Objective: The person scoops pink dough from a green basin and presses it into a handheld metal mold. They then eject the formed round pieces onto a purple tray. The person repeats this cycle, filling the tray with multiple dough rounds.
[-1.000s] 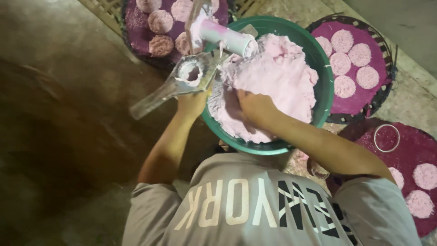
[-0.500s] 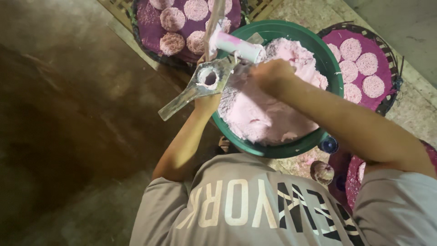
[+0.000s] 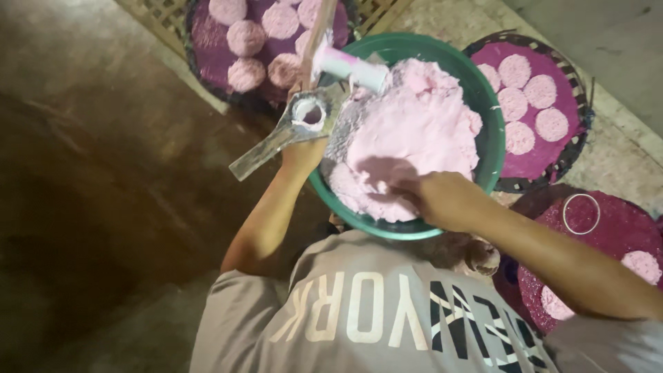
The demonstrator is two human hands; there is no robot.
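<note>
One green basin [image 3: 492, 148] of pink dough [image 3: 414, 145] fills the frame's centre, with three round purple trays [image 3: 545, 155] of pink discs around it at upper left, upper right and lower right. Your right hand [image 3: 442, 200] digs into the dough's near edge, fingers curled into it. Your left hand [image 3: 302, 153] is clamped on one metal press [image 3: 290, 131] at the basin's left rim, its long axis running from lower left up to upper right.

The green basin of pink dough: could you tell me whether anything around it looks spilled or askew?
Nothing looks spilled. The pink dough sits heaped inside the green basin, with the right hand dug into it. The left hand holds a dough-smeared metal press tilted over the rim.
</note>
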